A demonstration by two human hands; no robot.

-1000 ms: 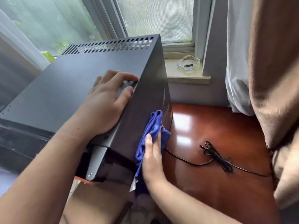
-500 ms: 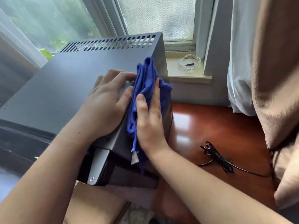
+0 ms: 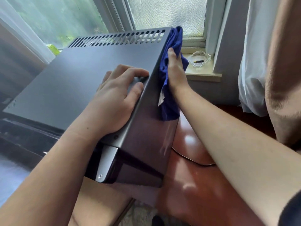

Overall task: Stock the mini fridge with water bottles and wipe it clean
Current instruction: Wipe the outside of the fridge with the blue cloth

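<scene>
Right hand (image 3: 175, 72) fingers probably behind cloth (image 3: 169, 105).

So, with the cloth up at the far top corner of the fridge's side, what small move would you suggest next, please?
Probably draw the right hand back down the side panel, pressing the blue cloth flat. The cloth sits at the rear top edge of the mini fridge, the lower panel lies bare, and the left hand braces the top.
</scene>
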